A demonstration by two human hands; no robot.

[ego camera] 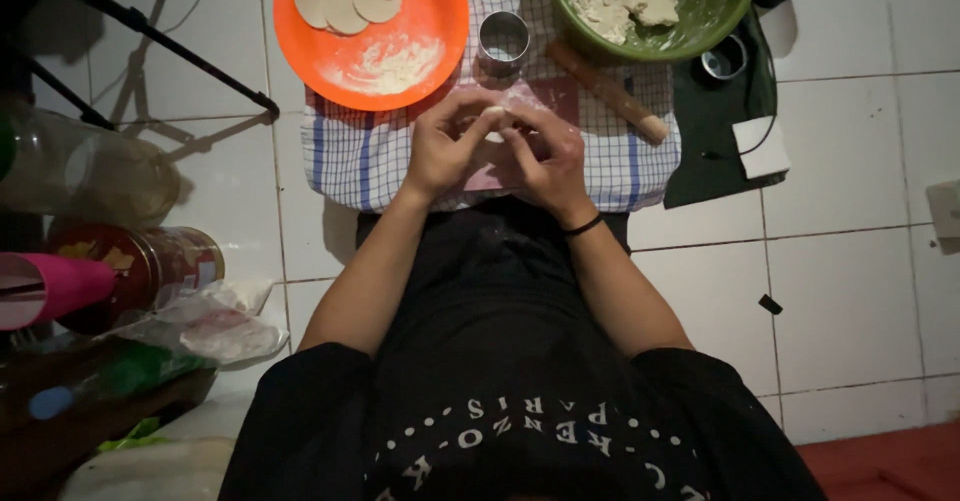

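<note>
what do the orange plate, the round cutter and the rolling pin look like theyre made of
Orange plate: likely plastic, with its uniform bright colour and smooth, floury surface. Round cutter: metal, a thin shiny silver ring. Rolling pin: apparently wood, matte brown with a paler end.

1 head-worn view, straight down, close over the hands (495, 151) and checked cloth (360, 156).

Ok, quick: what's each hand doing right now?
Left hand: fingers curled, pinching the small piece of dough.
Right hand: fingers curled, pinching the same piece from the other side.
</note>
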